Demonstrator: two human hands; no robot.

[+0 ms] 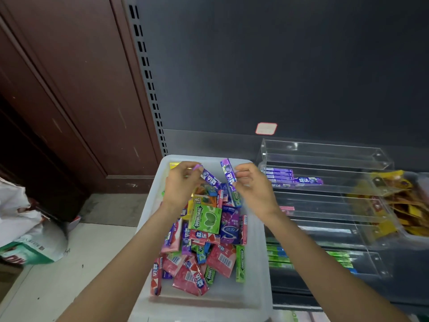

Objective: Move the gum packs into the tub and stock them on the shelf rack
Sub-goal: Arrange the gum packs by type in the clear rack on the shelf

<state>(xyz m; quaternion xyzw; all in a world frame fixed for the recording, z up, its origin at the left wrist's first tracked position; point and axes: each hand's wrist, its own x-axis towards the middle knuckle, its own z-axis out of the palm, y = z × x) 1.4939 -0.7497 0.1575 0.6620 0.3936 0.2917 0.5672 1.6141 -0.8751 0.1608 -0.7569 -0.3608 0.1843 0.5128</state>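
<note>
**A:** How far along does the job look?

**B:** Start with the biggest piece. The clear acrylic tiered shelf rack [325, 182] fills the right of the frame. One upper tier holds a short row of purple stick packs [293, 178], a middle tier shows a single pink pack [287, 208], and a lower tier has green packs [278, 256]. Most of the tiers look sparse.

**A:** And the tub?

**B:** The translucent white plastic tub [260, 275] sits at centre bottom, just beside the rack. The loose pile of gum packs [202, 240] in it, pink, purple and green, is still large, with a flat green Doublemint box [205, 219] lying on top. So moving them into the tub seems done; the stocking appears only started.

**A:** What are the hands doing?

**B:** Both hover over the far end of the tub. The left hand [182, 182] pinches one purple stick pack [210, 177] at its end. The right hand [253, 184] grips a second purple stick pack [228, 174], held nearly upright.

**A:** What's left, then?

**B:** Probably these two purple sticks join the purple row, then the rest of the pile gets sorted by colour into the tiers.
</note>
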